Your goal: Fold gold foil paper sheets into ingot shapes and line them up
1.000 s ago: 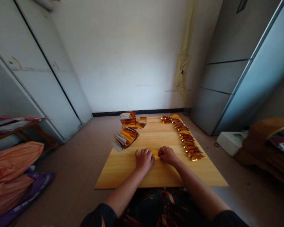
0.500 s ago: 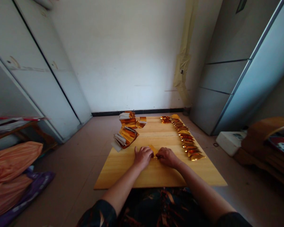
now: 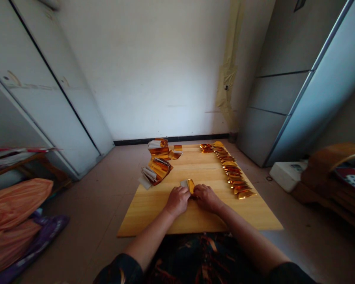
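Note:
A small sheet of gold foil paper (image 3: 189, 185) with a pale silver part stands up between my two hands at the middle of a pale wooden board (image 3: 195, 165). My left hand (image 3: 177, 201) and my right hand (image 3: 205, 198) both pinch its lower edge, which their fingers hide. A long curved row of folded gold foil pieces (image 3: 232, 170) lies to my right. To my left are two heaps of gold and white paper, a far one (image 3: 159, 149) and a near one (image 3: 155, 171).
The board lies on a tiled floor against a white wall. White cabinets (image 3: 47, 90) stand on the left, with orange bags (image 3: 12, 209) below them. On the right are a grey refrigerator (image 3: 292, 86), a white box (image 3: 286, 175) and a wooden chair (image 3: 334, 177).
The foil sheet has been lifted and turned, now showing its pale part on the left. My hands have come closer together around it. The camera view has shifted slightly.

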{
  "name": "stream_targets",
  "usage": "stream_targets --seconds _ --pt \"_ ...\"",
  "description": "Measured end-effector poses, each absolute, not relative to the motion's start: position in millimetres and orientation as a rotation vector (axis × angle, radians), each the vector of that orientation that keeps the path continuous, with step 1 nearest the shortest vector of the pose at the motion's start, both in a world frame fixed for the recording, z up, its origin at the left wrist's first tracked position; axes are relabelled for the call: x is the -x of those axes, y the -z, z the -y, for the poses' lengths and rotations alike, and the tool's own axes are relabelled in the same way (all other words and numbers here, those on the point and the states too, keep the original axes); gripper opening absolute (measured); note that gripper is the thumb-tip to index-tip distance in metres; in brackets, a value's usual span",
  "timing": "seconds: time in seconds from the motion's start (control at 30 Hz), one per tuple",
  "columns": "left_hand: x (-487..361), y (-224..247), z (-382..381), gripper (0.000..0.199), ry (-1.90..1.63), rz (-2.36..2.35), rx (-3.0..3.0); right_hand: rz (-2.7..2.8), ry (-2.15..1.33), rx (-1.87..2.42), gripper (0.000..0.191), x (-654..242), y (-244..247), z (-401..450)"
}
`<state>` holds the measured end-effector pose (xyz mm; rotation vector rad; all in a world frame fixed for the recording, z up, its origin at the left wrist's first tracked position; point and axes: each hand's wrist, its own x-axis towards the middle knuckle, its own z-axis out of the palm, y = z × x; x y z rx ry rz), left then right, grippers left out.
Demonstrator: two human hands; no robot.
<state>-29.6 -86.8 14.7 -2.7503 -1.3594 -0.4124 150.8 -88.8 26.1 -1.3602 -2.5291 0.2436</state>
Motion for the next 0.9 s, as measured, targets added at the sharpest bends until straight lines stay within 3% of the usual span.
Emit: stream_targets --seconds 0.2,0.37,0.9 --pt "42 -27 102 0.029 0.405 1.347 2.805 2.591 -0.257 1.288 0.023 -152 -29 90" --pt "46 -25 90 0.016 0.496 1.414 2.806 2.665 -0.313 1.152 0.020 -159 -30 82" --pt "42 -13 84 0.015 0.647 1.421 2.719 2.536 -0.291 1.179 0.019 -160 -21 75"
